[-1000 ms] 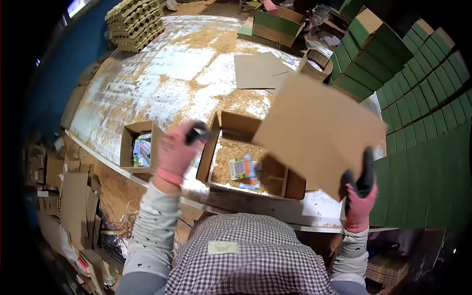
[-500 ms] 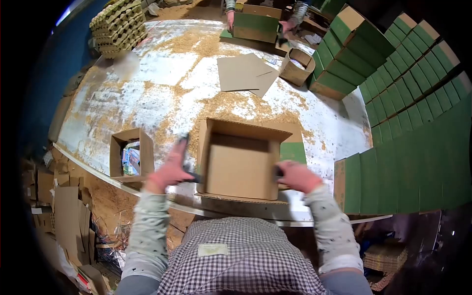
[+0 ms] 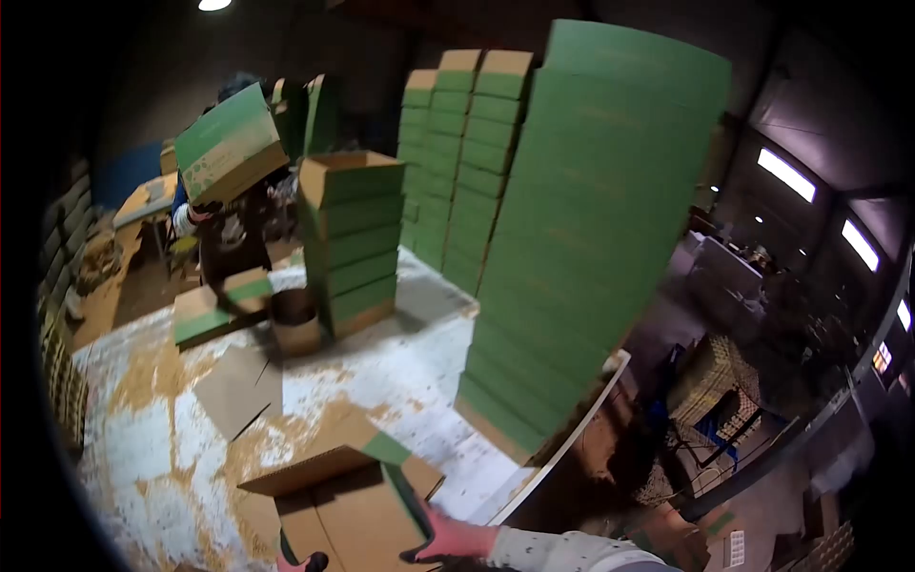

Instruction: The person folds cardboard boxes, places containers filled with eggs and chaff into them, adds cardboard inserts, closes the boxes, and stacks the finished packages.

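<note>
A cardboard box stands at the bottom of the view, with brown panels on top, a seam between them and a raised flap at its far side. My right hand, in a pink glove with black fingertips, lies against the box's right side with thumb and fingers spread. Only a small part of my left hand shows at the box's near left corner; most of it is cut off by the frame edge. Flat cardboard sheets lie beyond the box on the white table.
Tall stacks of green boxes rise at the table's right edge. A shorter stack and a round brown container stand farther back. Across the table a co-worker holds up a green box. Egg trays sit at the right.
The view has swung up and to the right, bringing the tall stacks into full view. The co-worker's green box is now raised. Panels now cover the top of my box, which looked open before.
</note>
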{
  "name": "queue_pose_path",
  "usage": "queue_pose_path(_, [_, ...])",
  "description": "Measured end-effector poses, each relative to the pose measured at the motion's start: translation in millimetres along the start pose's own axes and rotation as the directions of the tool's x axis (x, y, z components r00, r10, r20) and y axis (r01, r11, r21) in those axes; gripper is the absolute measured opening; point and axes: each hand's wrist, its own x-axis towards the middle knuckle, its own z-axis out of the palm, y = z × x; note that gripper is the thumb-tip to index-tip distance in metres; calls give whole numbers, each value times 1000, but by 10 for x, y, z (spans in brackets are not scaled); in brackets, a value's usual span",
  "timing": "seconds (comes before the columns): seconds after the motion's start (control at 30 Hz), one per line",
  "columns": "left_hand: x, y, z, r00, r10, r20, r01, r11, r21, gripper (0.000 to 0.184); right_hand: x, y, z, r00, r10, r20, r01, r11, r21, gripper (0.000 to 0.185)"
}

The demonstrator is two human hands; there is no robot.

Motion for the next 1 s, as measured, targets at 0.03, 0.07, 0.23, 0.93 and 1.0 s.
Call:
queue_pose_path(0.03, [355,-169,326,1000,-8,-5,7,985,-172,64,-65,122,-230,997,12,-73,-18,997,-81,118])
queue_pose_path(0.07, [587,264,500,999,-3,50,23,915,-402,55,-151,-397,-647,982,-35,-187,23,998,-63,114])
queue_pose_path(0.23, [2764,2397,1037,896,436,84,-52,291,-955,32,-656,-2620,-2835,615,-617,-491,390,779,-491,73])
queue_pose_path(0.93, [4092,6308,1977,568,822,-31,-551,352,-757,45,-471,-4004,-5246,269,-757,-595,-146,578,-803,50])
queue_pose_path(1.0, [3740,6300,1965,656,754,28,-464,432,-773,44,-393,-3937,-5262,249,-823,-511,-31,521,-853,44])
